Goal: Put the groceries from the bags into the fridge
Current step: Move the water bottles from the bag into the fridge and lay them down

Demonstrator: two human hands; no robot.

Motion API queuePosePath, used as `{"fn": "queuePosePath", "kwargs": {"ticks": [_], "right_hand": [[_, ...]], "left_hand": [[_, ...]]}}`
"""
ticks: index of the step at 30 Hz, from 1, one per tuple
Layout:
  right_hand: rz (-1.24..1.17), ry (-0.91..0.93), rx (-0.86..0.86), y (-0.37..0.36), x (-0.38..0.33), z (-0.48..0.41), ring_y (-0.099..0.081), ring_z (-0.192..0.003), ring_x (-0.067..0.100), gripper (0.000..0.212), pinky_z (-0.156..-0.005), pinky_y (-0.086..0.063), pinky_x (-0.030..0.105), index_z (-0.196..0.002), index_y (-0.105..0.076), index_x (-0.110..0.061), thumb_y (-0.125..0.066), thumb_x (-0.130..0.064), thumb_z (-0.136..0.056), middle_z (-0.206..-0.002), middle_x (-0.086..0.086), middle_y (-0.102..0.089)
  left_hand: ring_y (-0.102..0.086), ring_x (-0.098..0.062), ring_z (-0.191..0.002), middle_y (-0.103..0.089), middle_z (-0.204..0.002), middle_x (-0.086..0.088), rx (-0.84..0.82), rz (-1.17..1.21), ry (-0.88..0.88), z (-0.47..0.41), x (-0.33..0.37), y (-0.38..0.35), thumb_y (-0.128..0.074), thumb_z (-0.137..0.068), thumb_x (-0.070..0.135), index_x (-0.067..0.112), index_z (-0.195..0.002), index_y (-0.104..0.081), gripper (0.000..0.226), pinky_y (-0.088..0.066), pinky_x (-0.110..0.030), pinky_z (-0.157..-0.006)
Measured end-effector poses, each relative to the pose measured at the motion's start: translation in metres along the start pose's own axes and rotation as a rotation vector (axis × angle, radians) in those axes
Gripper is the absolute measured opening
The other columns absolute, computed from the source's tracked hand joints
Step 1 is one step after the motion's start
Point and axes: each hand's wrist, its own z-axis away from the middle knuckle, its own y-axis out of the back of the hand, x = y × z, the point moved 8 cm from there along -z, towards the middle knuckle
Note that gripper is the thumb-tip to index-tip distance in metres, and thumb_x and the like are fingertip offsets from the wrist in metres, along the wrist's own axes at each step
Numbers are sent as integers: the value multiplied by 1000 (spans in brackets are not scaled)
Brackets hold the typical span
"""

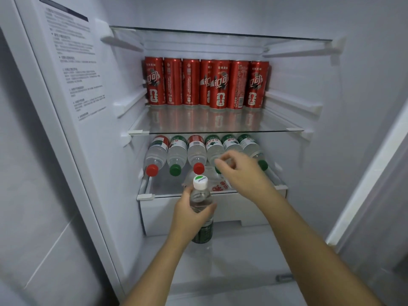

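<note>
Left hand (189,214) is wrapped round the shoulder of a clear water bottle (202,200), fingers and thumb curled on it. The bottle is upright, white cap on top, dark green label below the hand, held just in front of the lower shelf's front rim (145,196). Right hand (240,171) is reaching in over that shelf, fingers loosely bent, nothing visibly between them; whether the fingertips touch the bottle beneath is hard to tell.

Under it lies a row of bottles (176,151) — six on their sides, caps facing out: red, green, red, then green ones, partly hidden by the hand. A clear packet with red print (218,187) lies in front of them.

One level up, on the glass shelf (220,123), seven red cans (191,85) stand upright along the back, one slightly forward of the rest. A printed label (75,62) runs down the fridge's left inner wall.
</note>
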Motion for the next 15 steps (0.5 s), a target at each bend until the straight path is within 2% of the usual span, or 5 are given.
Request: {"fn": "queuePosePath", "kwargs": {"ticks": [4, 7, 11, 13, 15], "right_hand": [[307, 80, -225, -38, -25, 2, -59, -76, 16, 37, -59, -43, 31, -102, -59, -28, -47, -62, -91, -80, -6, -61], [473, 138, -255, -58, -28, 3, -57, -78, 24, 35, -64, -46, 34, -89, -46, -24, -49, -59, -89, -83, -2, -56], [439, 134, -239, -60, -22, 4, -59, -80, 28, 33, -71, -53, 39, -105, -51, -20, -47, -51, -91, -85, 1, -60], [411, 133, -230, -58, -18, 6, -60, -81, 28, 36, -72, -53, 39, -112, -51, -20, -46, -50, -93, -86, 2, -61], [373, 109, -218, -54, -12, 7, -59, -83, 26, 31, -70, -50, 36, -108, -50, -21, -46, -47, -93, -87, 2, -61]], "left_hand": [[-68, -4, -90, -70, -94, 10, -34, 15, 51, 9, -20, -1, -84, -69, 9, 22, -115, -54, 57, -52, -14, -75], [-64, 6, -88, -66, -97, 13, -37, -62, 89, 15, -33, 1, -84, -70, 11, 23, -114, -53, 55, -48, -7, -70], [-66, -2, -86, -69, -100, 4, -77, -94, 147, 27, -59, -3, -85, -68, 11, 34, -108, -53, 56, -55, -19, -70], [-65, -3, -91, -67, -103, 9, -100, -117, 169, 32, -66, -7, -86, -67, 14, 38, -109, -51, 60, -54, -17, -72], [-63, 3, -91, -64, -103, 13, -133, -144, 172, 35, -67, -11, -86, -68, 15, 39, -110, -48, 61, -51, -11, -69]]}}
